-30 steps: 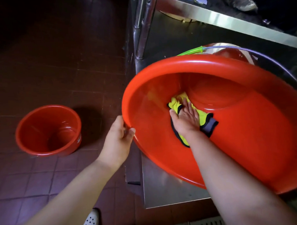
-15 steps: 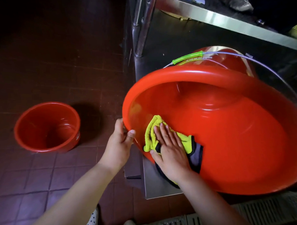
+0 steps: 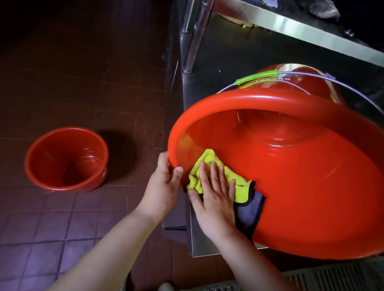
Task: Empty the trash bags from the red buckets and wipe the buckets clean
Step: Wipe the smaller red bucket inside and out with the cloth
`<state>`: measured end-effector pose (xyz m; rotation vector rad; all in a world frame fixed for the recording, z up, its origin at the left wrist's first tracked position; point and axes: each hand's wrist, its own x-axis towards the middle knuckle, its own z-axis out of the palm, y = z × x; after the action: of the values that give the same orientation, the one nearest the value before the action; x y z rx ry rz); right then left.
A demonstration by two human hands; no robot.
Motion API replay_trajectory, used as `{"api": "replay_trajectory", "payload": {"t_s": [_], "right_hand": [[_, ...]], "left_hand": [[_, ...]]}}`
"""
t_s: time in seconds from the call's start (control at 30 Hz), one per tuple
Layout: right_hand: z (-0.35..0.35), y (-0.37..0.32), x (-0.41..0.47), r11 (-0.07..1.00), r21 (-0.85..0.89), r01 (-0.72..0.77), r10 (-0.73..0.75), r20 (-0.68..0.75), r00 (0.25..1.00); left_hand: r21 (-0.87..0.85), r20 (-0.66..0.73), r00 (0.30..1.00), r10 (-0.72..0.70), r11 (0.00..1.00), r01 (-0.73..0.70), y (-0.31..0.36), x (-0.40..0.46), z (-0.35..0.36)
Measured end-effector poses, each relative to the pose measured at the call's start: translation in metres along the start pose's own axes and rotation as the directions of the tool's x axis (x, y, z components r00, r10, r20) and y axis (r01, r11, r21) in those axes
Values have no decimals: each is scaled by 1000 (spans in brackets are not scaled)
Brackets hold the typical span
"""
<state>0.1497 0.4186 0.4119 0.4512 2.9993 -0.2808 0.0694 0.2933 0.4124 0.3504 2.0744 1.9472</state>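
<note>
The large red bucket point(image 3: 297, 185) lies tipped on its side on the steel bench point(image 3: 223, 248), mouth toward the person; it looks light, stiff and slick, best steadied by its rolled rim. A smaller red bucket point(image 3: 66, 159) stands upright on the floor, well apart. The left hand point(image 3: 164, 187) grips the rim, thumb inside. The right hand point(image 3: 214, 194) presses the soft yellow cloth point(image 3: 209, 166) flat-fingered against the inner wall near the rim.

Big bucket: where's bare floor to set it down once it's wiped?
Bare tiles lie between the small bucket and the steel table leg, and in front of the small bucket toward the left forearm. Crowded: the corner where the left hand grips the big bucket and the right hand presses the cloth; floor grate below.
</note>
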Motion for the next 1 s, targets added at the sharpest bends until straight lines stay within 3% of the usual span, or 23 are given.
{"api": "replay_trajectory", "payload": {"t_s": [0.2,0.47,0.53,0.63,0.73,0.8,1.0], "right_hand": [[-2,37,40,990,-26,-137,137,-31,990],[-33,134,117,931,-168,-323,325,-14,945],[-30,142,121,927,-170,-334,333,-35,942],[-26,143,123,926,-140,-352,352,-25,936],[-28,136,119,926,-48,-374,374,4,927],[-26,122,108,938,-9,-346,346,-12,938],[-9,54,13,997,64,-44,46,-34,998]], "left_hand": [[-77,36,999,41,996,-38,12,5,2],[4,105,978,182,983,-184,34,28,-3],[-44,76,980,185,982,-182,33,25,3],[-196,43,998,46,980,-37,18,14,16],[-227,257,952,-167,947,228,-2,-9,34],[-260,301,930,-211,920,293,-10,-17,39],[-278,165,968,-189,933,229,-14,-15,40]]}}
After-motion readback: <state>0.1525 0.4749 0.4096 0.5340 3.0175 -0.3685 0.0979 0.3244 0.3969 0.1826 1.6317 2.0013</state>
